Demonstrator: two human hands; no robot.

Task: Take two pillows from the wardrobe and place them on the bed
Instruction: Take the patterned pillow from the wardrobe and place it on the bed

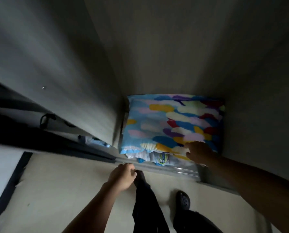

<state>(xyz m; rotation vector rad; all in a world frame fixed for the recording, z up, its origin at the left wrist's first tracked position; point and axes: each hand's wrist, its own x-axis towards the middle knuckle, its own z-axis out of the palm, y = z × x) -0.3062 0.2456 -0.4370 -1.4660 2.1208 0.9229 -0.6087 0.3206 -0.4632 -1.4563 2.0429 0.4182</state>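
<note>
Feet and dark trouser legs (pixel 147 207) nearest, one black clog (pixel 183 200) planted on pale floor (pixel 64 190). Just above, left hand (pixel 123 176) curled loosely near the wardrobe's metal door track (pixel 174 170), fingers bent, gripping nothing visible. Further on, right hand (pixel 198 153) reaching in, fingers spread open and touching the near edge of the top pillow (pixel 172 121), not yet closed around it. Pillow lying flat on the wardrobe (pixel 174 56) floor, cover splashed with blue, yellow, purple, red and white brush-stroke patches. Beneath it, a second pillow (pixel 159 158), only its pale crumpled front edge showing, with some blue and yellow-green print. To the left, a grey sliding door (pixel 47 73), blurred. Beyond, bare dim grey inner walls. Likely light, soft and squashy, cover loose enough to slip; best grasped by pinching a near corner or scooping under the long edge with both hands. No brand, label or readable writing anywhere.
</note>
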